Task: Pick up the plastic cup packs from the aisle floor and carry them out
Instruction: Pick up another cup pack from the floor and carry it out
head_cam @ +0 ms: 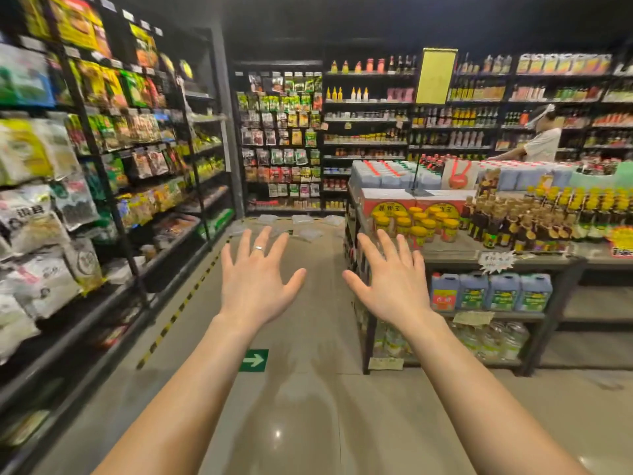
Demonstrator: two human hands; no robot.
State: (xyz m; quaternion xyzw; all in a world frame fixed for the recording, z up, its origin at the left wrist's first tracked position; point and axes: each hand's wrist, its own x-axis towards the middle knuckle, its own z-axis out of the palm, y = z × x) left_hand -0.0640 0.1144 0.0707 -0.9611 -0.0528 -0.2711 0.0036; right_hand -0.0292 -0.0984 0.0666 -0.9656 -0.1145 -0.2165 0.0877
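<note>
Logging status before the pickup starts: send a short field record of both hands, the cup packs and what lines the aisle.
left hand: open, fingers spread, holding nothing
right hand: open, spread, holding nothing
cup packs: clear, scattered on the floor at the aisle's far end, beyond both hands, untouched
aisle left: shelves of bagged goods
aisle right: display table with jars and bottles
floor mark: green arrow sticker, pointing right
other person: far right, behind the display
</note>
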